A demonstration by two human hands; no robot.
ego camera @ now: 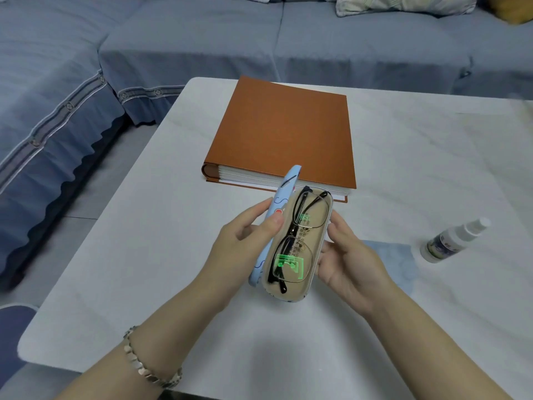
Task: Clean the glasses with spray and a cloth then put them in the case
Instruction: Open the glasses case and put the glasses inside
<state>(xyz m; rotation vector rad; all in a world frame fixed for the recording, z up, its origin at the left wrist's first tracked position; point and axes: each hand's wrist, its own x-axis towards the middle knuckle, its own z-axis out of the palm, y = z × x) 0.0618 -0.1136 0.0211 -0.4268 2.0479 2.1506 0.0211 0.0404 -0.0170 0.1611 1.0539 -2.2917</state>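
Centre of frame, above the white table (138, 255): open case (318, 249), lid tipped up toward the left, with folded glasses (294, 241) lying inside on the beige lining. Gripped on the left by the left hand (245, 249), thumb curled over the lid's edge. Clasped on the right by the right hand (349, 261), fingers curled round the case's side. Just right of that hand, a pale blue cloth (399, 261) flat on the table. Farther right, a spray bottle (452, 241). Upper centre, a brown album (285, 131).
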